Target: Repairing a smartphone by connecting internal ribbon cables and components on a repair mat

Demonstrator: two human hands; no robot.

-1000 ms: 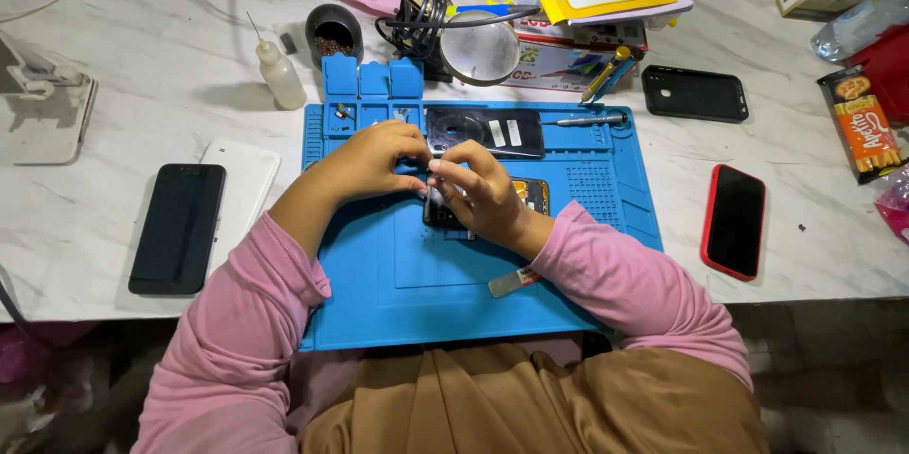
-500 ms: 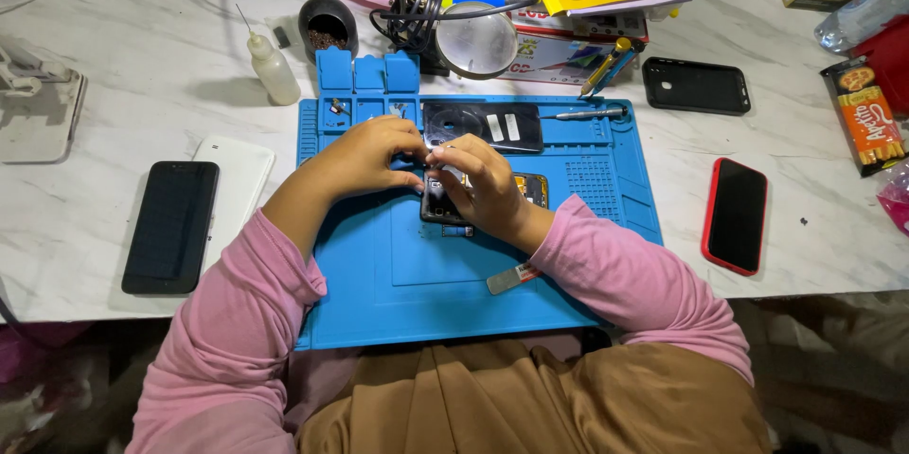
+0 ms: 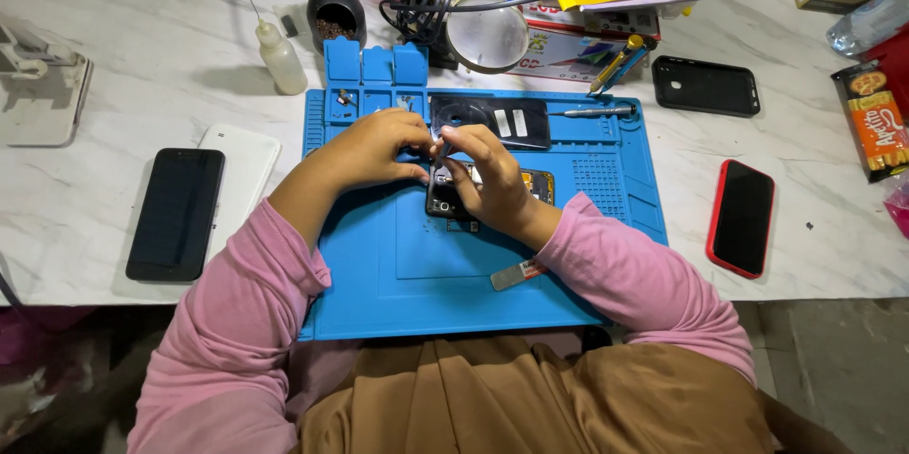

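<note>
- Head view: both hands meet over an opened phone that lies on a blue work mat on the marble bench.
- The left hand rests on the upper left corner of the phone, fingers curled down onto it; its grip is pressed together at the phone's edge, though what it pinches, if anything, I cannot tell.
- The right hand lies across the middle of the phone, its grip pinching thin metal tweezers that point down at the phone's left part.
- Just above the hands a black back cover lies on the mat, and a screwdriver lies to its right.
- A small flat pry tool lies on the mat near the right forearm.
- Left of the mat, a black phone lies face up, partly over a white phone.
- Right of the mat lie a phone in a red case and, further back, a black phone case.
- Behind the mat stand a small squeeze bottle, a dark cup and a round magnifier.
</note>
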